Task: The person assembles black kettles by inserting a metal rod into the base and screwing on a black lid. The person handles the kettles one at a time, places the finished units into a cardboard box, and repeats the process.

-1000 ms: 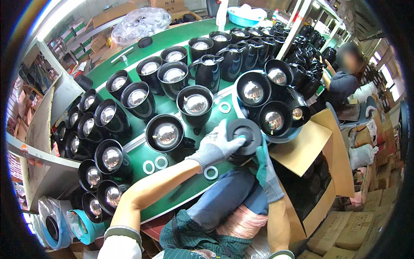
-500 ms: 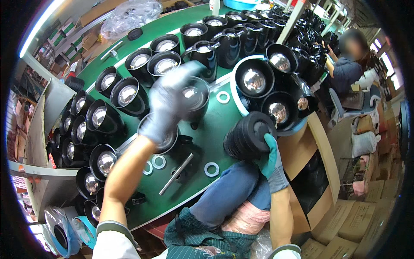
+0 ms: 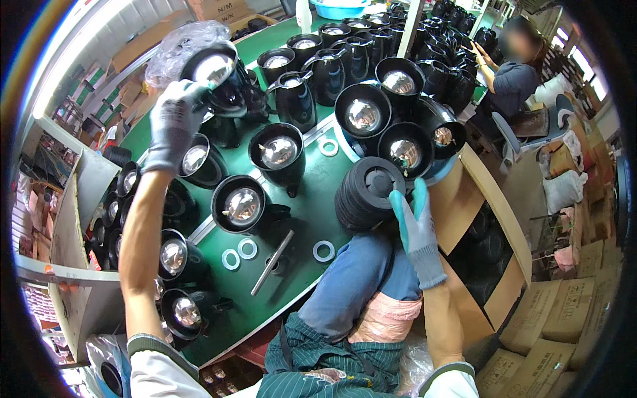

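My left hand point(image 3: 176, 119), in a grey glove, grips the rim of a black jug point(image 3: 231, 93) with a shiny silver inside, over the far left of the bench. Other black jugs partly hide its lower end. Beside the stack of black ribbed round discs point(image 3: 363, 198), my right hand point(image 3: 418, 232) in a grey and green glove has its fingers spread. The fingertips are close to the stack's right side; whether they touch it I cannot tell. Two upright black jugs, a farther one point(image 3: 279, 149) and a nearer one point(image 3: 240, 202), stand mid-bench between my hands.
White rings point(image 3: 324, 251) and a metal rod point(image 3: 272, 262) lie on the green bench point(image 3: 279, 302). A blue tub point(image 3: 443, 171) holds several black jugs. An open carton point(image 3: 511, 232) stands at right. Many more jugs crowd the back; a person point(image 3: 517, 63) sits at far right.
My left hand has moved left and farther away from the mid-bench jugs and now has hold of another jug. The right hand's fingers have spread beside the disc stack.
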Motion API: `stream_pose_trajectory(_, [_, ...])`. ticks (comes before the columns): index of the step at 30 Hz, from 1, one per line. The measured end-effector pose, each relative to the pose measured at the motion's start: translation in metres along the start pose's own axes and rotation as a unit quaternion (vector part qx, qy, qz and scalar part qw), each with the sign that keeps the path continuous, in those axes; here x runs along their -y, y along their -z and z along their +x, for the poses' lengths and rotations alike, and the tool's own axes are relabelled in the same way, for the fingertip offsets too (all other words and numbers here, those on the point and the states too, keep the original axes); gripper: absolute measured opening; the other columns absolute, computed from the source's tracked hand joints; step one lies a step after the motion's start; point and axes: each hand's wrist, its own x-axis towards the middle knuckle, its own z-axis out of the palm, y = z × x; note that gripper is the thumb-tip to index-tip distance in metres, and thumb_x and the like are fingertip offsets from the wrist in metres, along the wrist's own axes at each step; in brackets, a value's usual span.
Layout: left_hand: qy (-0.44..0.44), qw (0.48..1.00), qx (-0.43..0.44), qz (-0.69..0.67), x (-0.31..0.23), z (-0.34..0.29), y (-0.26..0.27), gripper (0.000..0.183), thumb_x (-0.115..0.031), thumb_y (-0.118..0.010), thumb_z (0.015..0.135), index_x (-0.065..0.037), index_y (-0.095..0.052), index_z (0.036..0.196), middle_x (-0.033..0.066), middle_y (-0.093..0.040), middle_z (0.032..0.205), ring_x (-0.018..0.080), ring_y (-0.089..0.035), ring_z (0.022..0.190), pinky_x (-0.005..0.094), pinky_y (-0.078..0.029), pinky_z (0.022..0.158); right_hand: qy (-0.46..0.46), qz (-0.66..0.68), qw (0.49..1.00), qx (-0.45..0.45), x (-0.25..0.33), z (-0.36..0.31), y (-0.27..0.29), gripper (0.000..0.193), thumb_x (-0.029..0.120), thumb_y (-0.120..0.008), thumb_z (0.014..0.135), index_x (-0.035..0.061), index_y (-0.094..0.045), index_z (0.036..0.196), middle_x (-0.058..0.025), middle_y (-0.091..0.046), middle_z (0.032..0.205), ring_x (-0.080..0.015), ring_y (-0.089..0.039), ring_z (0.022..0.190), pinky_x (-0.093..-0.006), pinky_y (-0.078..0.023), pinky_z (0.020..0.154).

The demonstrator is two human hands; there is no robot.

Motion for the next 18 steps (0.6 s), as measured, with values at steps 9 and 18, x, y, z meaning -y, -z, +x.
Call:
stream_pose_trajectory(9, [-0.16, 0.971, 0.136, -0.115, -0.131, -0.041, 0.237, 0.029, -0.017, -0.079, 0.07, -0.011, -0.071, 0.097, 0.0092, -0.066, 0.094, 0.0312, -0.066, 0.092, 0.0424, -0.053, 0.08, 0.555, -0.357, 0.749, 0.052, 0.175, -0.077, -0.061, 0.073, 0.045, -0.078, 0.084, 0.0191, -0.054, 0.148, -0.0192, -0.041, 0.158, -0.039, -0.04, 0.148, -0.0617, -0.034, 0.116])
stream_pose_trajectory(18, [0.05, 0.916, 0.035, -0.397, -0.2, -0.156, 0.227, 0.036, -0.008, -0.075, 0.08, -0.004, -0.074, 0.116, 0.0134, -0.072, 0.114, 0.0296, -0.068, 0.109, 0.0406, -0.054, 0.096, 0.346, -0.198, 0.897, 0.19, 0.092, -0.186, 0.014, 0.054, 0.023, -0.091, 0.065, 0.0066, -0.063, 0.109, -0.0235, -0.054, 0.145, -0.0445, -0.051, 0.137, -0.0502, -0.046, 0.112])
